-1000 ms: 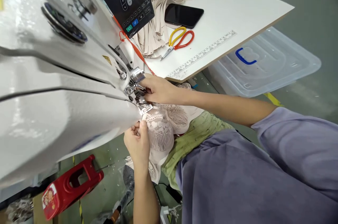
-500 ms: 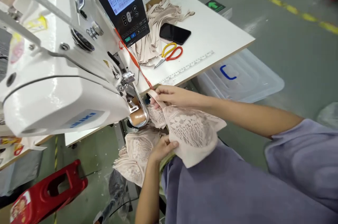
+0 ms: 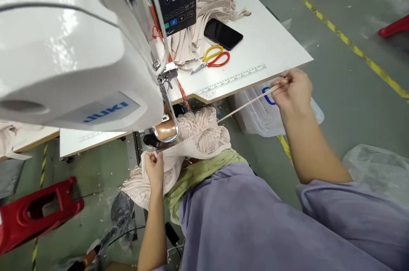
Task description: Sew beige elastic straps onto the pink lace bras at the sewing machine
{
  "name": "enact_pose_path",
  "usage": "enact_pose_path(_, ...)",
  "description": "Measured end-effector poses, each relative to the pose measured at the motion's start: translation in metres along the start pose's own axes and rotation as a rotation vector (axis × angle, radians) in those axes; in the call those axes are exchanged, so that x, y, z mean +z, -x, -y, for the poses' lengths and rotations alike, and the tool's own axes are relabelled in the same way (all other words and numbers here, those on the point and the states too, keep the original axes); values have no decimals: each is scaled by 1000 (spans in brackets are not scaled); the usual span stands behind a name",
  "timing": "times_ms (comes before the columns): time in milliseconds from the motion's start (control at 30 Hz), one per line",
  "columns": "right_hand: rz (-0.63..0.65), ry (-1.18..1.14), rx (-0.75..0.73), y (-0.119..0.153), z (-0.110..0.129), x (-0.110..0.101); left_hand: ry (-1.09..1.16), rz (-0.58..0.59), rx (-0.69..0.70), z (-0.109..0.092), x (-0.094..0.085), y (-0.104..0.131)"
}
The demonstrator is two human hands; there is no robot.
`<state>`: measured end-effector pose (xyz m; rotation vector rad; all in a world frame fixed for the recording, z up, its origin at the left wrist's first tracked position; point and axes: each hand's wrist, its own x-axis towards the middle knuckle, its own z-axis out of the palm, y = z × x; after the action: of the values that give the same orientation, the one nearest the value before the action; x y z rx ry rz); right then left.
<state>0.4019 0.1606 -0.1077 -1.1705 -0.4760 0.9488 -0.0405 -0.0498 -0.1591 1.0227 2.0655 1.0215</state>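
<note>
A beige lace bra point(image 3: 209, 136) is stretched out below the sewing machine's arm, over a green cloth point(image 3: 191, 173) on the lap. My left hand point(image 3: 154, 168) pinches its left edge. Out to the right, my right hand point(image 3: 292, 87) grips the end of a thin beige strap point(image 3: 247, 104), which runs taut down to the bra. More beige lace pieces point(image 3: 136, 188) hang in a pile below my left hand. The white sewing machine point(image 3: 64, 62) stands just above, its orange-brown roller part point(image 3: 166, 129) close to the fabric.
On the white table point(image 3: 275, 49) lie beige straps point(image 3: 214, 7), a black phone point(image 3: 223, 33), and scissors point(image 3: 216, 57) with yellow and red handles. A clear box point(image 3: 249, 122) sits under the table edge. A red stool point(image 3: 41, 211) stands at lower left.
My right hand has pulled far out to the right with the strap, now taut. My left hand has moved left with the bra's edge. The view has shifted closer to the machine.
</note>
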Motion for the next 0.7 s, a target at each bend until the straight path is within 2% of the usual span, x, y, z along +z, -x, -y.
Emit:
enact_pose_path(100,14,56,-6,22,3,11,43,-158,71,-11,16,-1)
enact_pose_path(167,149,136,46,59,-7,24,41,-161,133,-26,21,2)
enact_pose_path(233,394,264,96,107,-19,38,22,-70,202,-45,21,6)
enact_pose_path(267,638,437,53,131,-23,45,13,-4,233,-56,19,9)
enact_pose_path(300,797,549,-27,153,-26,51,2,66,264,-67,16,12)
enact_pose_path(367,1013,717,-167,187,-26,62,-20,195,330,-89,9,19)
enact_pose_path(400,1073,755,-219,198,-24,66,-31,252,365,-99,5,23)
enact_pose_path(533,1202,800,-296,215,-15,74,-78,419,466,-127,-9,36)
enact_pose_path(700,1311,860,-230,215,-10,77,-124,462,540,-130,-12,42)
